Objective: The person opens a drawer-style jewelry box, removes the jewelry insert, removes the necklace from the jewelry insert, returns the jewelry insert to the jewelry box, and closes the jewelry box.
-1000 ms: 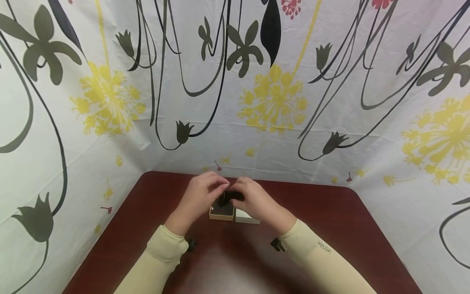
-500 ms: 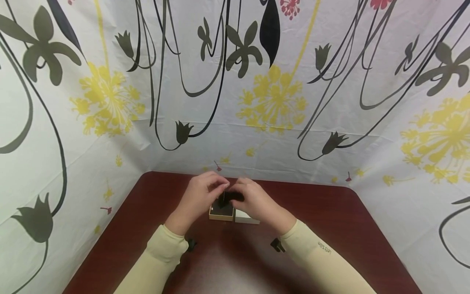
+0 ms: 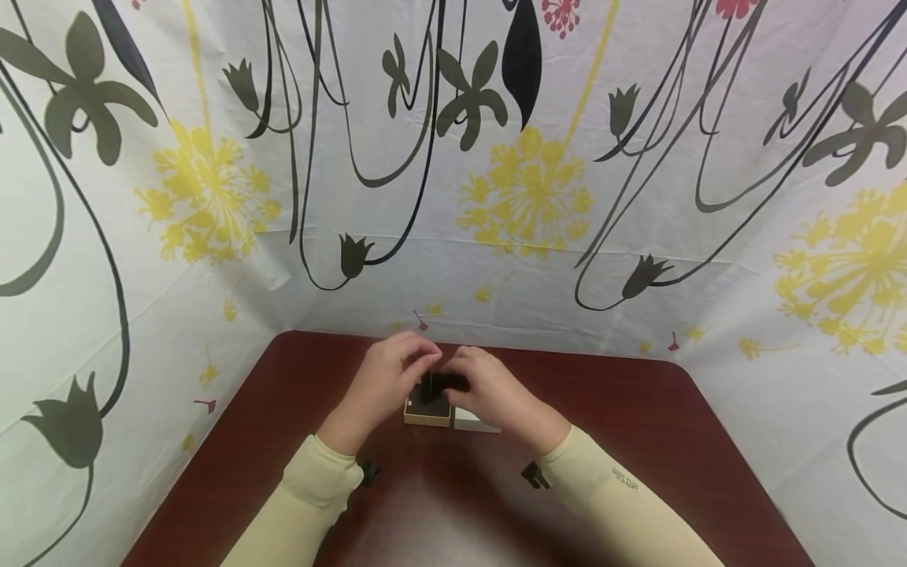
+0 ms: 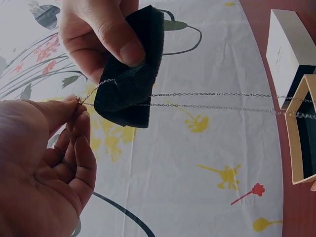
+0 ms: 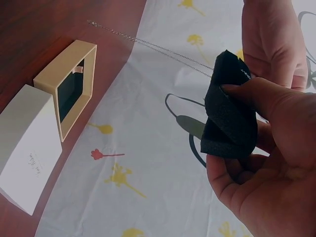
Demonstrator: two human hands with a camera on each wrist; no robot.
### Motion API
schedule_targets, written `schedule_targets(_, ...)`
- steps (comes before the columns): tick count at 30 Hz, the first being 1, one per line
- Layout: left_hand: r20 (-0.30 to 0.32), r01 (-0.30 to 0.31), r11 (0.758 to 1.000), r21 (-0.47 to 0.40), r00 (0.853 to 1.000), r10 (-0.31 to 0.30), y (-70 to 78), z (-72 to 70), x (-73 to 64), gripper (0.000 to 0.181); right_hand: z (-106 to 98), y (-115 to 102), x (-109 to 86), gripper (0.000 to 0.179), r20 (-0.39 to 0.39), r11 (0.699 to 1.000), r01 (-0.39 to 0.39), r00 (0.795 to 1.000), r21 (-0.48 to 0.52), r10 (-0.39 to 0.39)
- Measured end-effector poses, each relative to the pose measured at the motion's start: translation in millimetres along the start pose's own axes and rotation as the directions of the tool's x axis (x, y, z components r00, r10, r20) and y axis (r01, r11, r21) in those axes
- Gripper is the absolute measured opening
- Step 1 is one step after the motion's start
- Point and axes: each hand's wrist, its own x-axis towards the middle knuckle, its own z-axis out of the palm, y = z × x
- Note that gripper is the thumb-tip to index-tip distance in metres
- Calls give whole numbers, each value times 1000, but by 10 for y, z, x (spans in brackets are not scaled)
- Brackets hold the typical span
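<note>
- As I look on, the person's left hand [image 3: 386, 374] has thumb and fingertips together, pinching a thin silver chain [image 4: 212, 95].
- The right hand [image 3: 492, 390] grips a bent black pad [image 5: 229, 106], its thumb pressed on the near face.
- Held up in the air, the chain meets the pad and hangs below it in two strands.
- Underneath, a tan box [image 5: 66, 64] with a dark inside sits on the reddish table [image 3: 623, 402], a white box [image 5: 29, 148] just beside it.

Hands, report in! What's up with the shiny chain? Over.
Left hand pinches chain. Right hand grips black pad. Chain dangles below pad, toward open box. No blockage visible.
</note>
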Motion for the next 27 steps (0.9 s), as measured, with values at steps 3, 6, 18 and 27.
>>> schedule_targets(3,-5,-6,1000,3,1000,6,-5,2,-1,5,5,5,-1,23,2,1000,2,1000,-4,-2)
schedule_targets(6,-8,-12,1000,6,1000,12,-10,3,-1,5,14,12,0,22,2,1000,4,1000,-11,-4)
schedule_targets(18,-12,-20,1000,11,1000,20,23,-16,-2,5,31,29,8,23,0,1000,14,1000,-10,-14)
schedule_targets(27,-17,-14,1000,-3,1000,14,8,-20,7,6,35,31,8,18,-2,999,26,1000,-22,-26)
